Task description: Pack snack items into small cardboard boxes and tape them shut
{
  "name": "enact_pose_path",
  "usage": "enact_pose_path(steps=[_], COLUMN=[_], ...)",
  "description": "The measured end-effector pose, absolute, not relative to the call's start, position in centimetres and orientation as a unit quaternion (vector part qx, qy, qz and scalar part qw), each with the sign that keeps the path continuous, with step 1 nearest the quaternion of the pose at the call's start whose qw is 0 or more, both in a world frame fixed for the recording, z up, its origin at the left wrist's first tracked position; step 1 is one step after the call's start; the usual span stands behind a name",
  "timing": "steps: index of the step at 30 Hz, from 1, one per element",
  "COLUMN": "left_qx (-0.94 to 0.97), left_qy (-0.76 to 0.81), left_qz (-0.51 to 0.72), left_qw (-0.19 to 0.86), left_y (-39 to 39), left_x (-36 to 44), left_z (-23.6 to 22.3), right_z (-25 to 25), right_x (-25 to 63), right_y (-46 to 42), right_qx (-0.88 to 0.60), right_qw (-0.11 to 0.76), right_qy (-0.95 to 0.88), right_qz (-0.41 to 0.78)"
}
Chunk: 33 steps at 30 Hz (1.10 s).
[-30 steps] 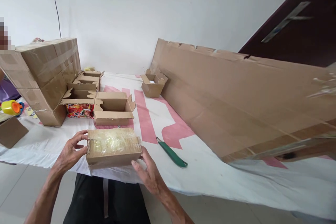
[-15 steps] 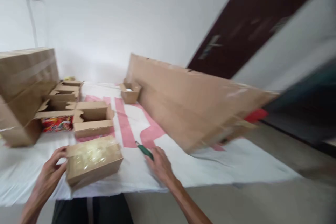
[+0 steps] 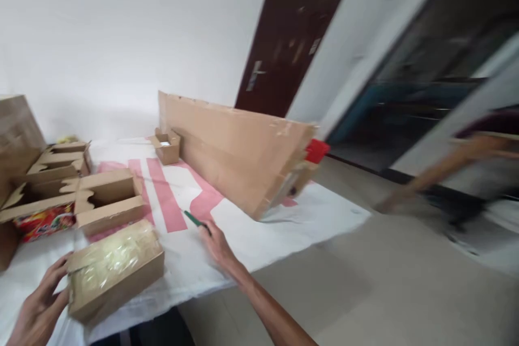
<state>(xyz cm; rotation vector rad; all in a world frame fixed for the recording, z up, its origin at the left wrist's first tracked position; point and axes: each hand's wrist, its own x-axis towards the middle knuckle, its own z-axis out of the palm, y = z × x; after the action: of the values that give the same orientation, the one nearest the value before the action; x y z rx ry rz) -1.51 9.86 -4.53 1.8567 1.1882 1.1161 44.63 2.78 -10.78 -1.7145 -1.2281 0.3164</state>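
The right hand (image 3: 217,243) grips the knife (image 3: 195,219), tip pointing ahead-left of it, while the left hand (image 3: 42,297), thumb and fingers parted, touches the box (image 3: 117,265), long axis slanting ahead-right

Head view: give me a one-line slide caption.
Left hand at the end of a taped cardboard box, right hand on a green-handled knife, over a cloth-covered table.
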Motion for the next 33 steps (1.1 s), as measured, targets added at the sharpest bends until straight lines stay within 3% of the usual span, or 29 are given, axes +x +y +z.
enact_pose_path(steps=[5,10,20,33], left_qx=[0.669,0.663,0.659,0.656], left_qy=[0.476,0.483,0.488,0.486], left_qz=[0.390,0.381,0.382,0.377], left_qw=[0.417,0.427,0.427,0.437], left_y=[7.0,5.8,4.7,4.9], left_x=[0.4,1.1,1.6,1.7], left_z=[-2.2,-1.5,-1.6,-1.6], right_z=[-5.2,1.3,6.6,8.4], right_x=[41.1,37.0,32.5,30.2], right_y=[3.0,3.1,5.8,7.6], right_qx=[-0.592,-0.494,-0.431,-0.406], right_qw=[0.524,0.457,0.311,0.248], right_qy=[-0.529,-0.597,-0.741,-0.806], right_qz=[0.309,0.437,0.409,0.353])
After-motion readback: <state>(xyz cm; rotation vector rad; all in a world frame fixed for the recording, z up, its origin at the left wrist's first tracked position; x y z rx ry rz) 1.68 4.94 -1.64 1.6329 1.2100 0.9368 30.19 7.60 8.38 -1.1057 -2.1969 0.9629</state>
